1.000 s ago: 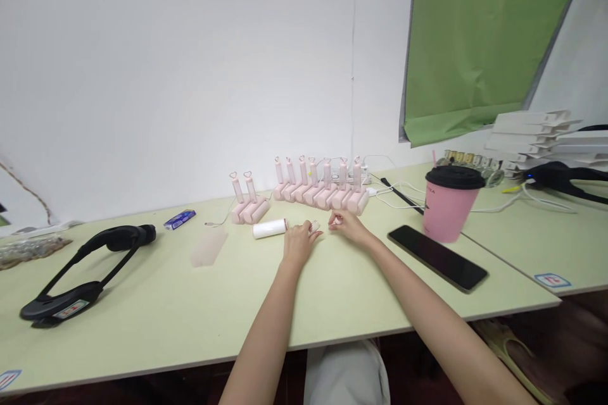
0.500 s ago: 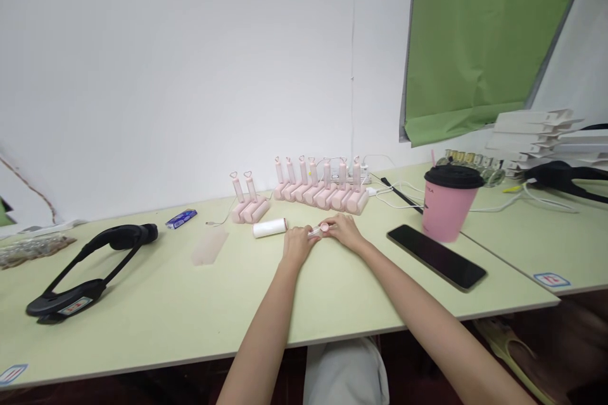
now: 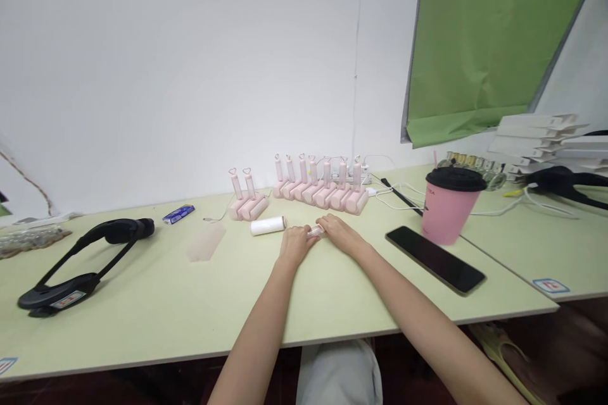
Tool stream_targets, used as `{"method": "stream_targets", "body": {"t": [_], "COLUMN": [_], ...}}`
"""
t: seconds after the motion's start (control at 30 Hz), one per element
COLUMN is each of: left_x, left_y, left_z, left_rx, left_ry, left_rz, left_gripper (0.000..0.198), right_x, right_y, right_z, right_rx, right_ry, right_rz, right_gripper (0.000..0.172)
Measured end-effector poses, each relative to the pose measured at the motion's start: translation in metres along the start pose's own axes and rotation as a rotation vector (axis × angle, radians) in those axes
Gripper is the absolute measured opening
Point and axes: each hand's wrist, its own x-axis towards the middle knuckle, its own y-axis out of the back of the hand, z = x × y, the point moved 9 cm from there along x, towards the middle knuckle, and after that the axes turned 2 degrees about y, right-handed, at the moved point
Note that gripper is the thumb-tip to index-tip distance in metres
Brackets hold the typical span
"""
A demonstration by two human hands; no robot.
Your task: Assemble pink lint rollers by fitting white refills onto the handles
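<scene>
Between my hands, just over the table, is a small clear tube (image 3: 314,231) with pale pink parts. My left hand (image 3: 295,244) is closed round its left end. The fingers of my right hand (image 3: 337,232) pinch its right end, where a pink piece is mostly covered by them. A white cylinder (image 3: 268,226) with a pinkish rim lies on its side just left of my left hand. Behind stand several pink units, each a rounded base (image 3: 355,201) with an upright clear tube and a heart-shaped loop on top; two more (image 3: 254,207) stand apart to the left.
A black phone (image 3: 436,259) and a pink lidded cup (image 3: 449,205) stand to my right. On the left are a black headset (image 3: 80,266), a purple packet (image 3: 178,214) and a translucent sheet (image 3: 206,243). White cables (image 3: 399,193) run behind the cup. White boxes (image 3: 532,142) are stacked far right.
My right fingers have closed over the pink end piece of the tube, which showed more before. The whole view has shifted slightly; the other things stay in place.
</scene>
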Motion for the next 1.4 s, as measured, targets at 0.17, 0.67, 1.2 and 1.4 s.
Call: {"method": "stream_targets", "body": {"t": [0.17, 0.67, 1.2, 1.4], "left_x": [-0.001, -0.004, -0.011, -0.013], "left_y": [0.003, -0.002, -0.004, -0.003], "left_z": [0.006, 0.017, 0.028, 0.037], "left_rx": [0.038, 0.045, 0.067, 0.1], "left_ry": [-0.004, -0.079, -0.102, -0.161], "left_rz": [-0.012, -0.051, -0.152, -0.177], "left_gripper": [0.032, 0.032, 0.027, 0.023], "right_x": [0.003, 0.001, -0.002, -0.004], "right_y": [0.006, 0.001, -0.009, -0.009], "right_z": [-0.001, 0.006, 0.002, 0.001], "right_rx": [-0.185, -0.401, -0.282, -0.24], "right_ry": [0.015, -0.058, -0.009, 0.013], "right_rz": [-0.028, -0.193, -0.24, -0.253], "right_gripper": [0.016, 0.021, 0.019, 0.021]}}
